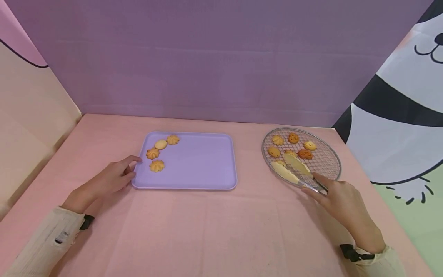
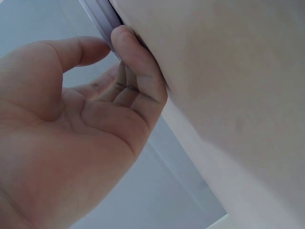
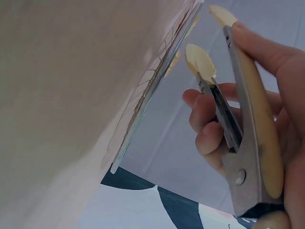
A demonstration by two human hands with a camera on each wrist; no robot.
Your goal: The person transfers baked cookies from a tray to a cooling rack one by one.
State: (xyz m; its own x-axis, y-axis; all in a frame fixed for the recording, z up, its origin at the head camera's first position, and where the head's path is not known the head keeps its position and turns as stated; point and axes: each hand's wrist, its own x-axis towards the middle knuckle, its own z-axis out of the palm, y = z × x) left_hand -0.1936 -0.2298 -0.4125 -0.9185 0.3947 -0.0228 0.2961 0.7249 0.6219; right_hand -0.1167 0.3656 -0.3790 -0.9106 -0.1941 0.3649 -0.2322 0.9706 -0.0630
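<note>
At the left end of a lilac tray (image 1: 194,161), my left hand (image 1: 109,179) holds the rim with bent fingers and thumb. The tray's edge (image 2: 101,19) runs up to those fingertips in the left wrist view. Several cookies, including a flower-shaped cookie (image 1: 157,166) and a smooth oval cookie (image 1: 160,144), lie on the tray's left part. My right hand (image 1: 342,200) grips metal tongs with cream-coloured tips (image 1: 284,172), their arms spread apart. The tips are over the front left of a round wire rack (image 1: 328,169), around a partly hidden cookie (image 1: 281,163).
Several other cookies sit on the rack, among them a brown pretzel-shaped cookie (image 1: 305,154) and a chip-dotted oval cookie (image 1: 274,151). Pink cloth (image 1: 207,223) covers the table. A purple backdrop (image 1: 207,65) stands behind, with a panda-printed panel (image 1: 398,111) at right.
</note>
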